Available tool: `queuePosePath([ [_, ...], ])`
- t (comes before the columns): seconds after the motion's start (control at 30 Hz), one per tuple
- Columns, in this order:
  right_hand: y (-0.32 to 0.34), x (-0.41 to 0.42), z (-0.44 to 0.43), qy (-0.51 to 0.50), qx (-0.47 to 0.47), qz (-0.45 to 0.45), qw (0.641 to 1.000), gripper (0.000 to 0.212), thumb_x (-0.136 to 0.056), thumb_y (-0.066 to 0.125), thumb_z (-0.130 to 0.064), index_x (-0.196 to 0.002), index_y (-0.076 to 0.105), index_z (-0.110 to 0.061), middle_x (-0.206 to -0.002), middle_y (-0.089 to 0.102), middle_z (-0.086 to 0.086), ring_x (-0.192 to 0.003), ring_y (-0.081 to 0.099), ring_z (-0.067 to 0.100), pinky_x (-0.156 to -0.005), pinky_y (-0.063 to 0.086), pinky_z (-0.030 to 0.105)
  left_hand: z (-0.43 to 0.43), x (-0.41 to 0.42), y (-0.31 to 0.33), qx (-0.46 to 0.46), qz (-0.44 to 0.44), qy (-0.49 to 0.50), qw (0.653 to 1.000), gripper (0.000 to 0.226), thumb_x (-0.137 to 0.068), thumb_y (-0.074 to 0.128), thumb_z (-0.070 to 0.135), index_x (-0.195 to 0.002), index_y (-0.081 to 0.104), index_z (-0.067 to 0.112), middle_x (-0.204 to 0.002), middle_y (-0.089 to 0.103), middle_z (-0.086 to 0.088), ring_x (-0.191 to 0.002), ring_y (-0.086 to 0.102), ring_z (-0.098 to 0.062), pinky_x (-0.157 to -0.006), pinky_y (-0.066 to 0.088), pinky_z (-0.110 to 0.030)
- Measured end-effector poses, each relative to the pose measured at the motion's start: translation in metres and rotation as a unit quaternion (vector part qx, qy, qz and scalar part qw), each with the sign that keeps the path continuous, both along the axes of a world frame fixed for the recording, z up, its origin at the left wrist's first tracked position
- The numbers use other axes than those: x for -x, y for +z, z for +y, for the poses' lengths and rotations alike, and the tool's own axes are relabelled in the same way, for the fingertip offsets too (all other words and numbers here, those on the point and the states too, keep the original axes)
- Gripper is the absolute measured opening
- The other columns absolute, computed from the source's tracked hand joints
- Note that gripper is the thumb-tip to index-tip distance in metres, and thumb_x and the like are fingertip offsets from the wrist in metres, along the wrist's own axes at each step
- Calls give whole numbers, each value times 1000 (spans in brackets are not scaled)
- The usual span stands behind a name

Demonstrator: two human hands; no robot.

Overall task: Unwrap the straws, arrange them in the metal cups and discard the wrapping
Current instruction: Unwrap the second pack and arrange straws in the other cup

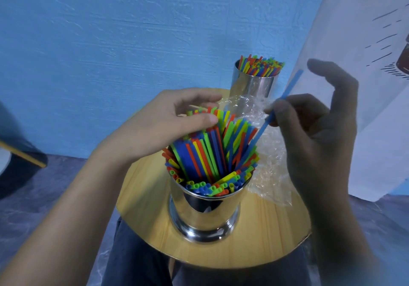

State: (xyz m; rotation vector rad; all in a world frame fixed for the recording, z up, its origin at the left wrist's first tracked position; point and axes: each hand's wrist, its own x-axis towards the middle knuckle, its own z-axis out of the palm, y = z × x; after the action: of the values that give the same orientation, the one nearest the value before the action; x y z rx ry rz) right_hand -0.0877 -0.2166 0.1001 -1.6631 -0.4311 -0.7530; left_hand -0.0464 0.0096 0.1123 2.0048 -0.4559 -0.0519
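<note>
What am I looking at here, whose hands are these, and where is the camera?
No machine here: the single picture comes from a camera worn on a person's head, looking down at their own bare hands. A round wooden table holds two metal cups packed with coloured straws, a near cup and a far cup, with crumpled clear wrapping lying beside the near one. The left hand grips the straw tops in the near cup; the right hand pinches a single blue straw beside them.
</note>
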Motion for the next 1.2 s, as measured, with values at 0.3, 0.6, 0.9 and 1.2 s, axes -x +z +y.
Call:
queuePosePath([
  [0.3, -16, -12, -6, 42, 197, 80, 976, 2, -96, 66, -29, -96, 67, -28, -109, 65, -13, -109, 64, 15, -84, 58, 37, -7, -2, 3, -81, -47, 1, 996, 32, -87, 79, 41, -117, 70, 42, -108, 70, 27, -101, 66, 6, -91, 55, -27],
  [0.6, -15, -10, -7, 100, 145, 142, 974, 16, -98, 67, -19, -102, 61, -33, -102, 69, -17, -98, 69, 12, -75, 60, 27, -33, -14, 19, -169, -83, -12, 982, 11, -90, 72, 35, -99, 77, 38, -88, 73, 18, -87, 67, -1, -88, 55, -37],
  [0.9, -17, -10, -7, 95, 135, 140, 976, 19, -96, 68, -18, -101, 62, -36, -99, 69, -21, -97, 68, 8, -74, 55, 17, -28, -15, 17, -155, -86, 1, 984, 6, -90, 75, 33, -95, 78, 35, -87, 75, 7, -87, 70, -13, -84, 56, -45],
  [1.2, -19, -13, -5, 92, 138, 136, 977, 20, -98, 65, -21, -105, 63, -39, -100, 68, -23, -99, 67, 10, -75, 55, 20, -29, -9, 23, -39, -144, 31, 988, 5, -90, 76, 28, -92, 77, 32, -94, 76, 12, -96, 67, 2, -95, 52, -37],
])
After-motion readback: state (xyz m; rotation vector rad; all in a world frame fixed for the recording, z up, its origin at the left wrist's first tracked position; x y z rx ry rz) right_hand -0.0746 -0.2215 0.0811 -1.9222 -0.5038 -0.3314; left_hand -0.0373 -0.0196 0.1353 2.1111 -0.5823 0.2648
